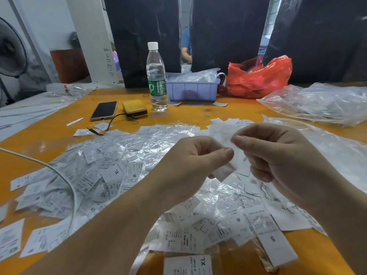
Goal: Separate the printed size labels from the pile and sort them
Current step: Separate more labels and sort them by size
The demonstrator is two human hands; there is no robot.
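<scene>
A wide pile of white printed size labels [111,175], marked XL, M and S, lies on clear plastic across the orange table [49,128]. Above its middle my left hand [190,165] and my right hand [278,159] are raised close together. Both pinch a white label [224,171] between thumb and fingers; a second white strip [224,133] rises behind my right thumb. A long label marked S [274,239] lies at the near right, and an XL label [188,264] sits at the near edge.
A water bottle [156,76], a phone [104,110] and a yellow power bank [135,108] with its cable stand at the back. Behind them are a purple bin [192,90] and a red plastic bag [258,78]. Clear bags [317,102] lie right. A white cable [65,181] crosses the pile.
</scene>
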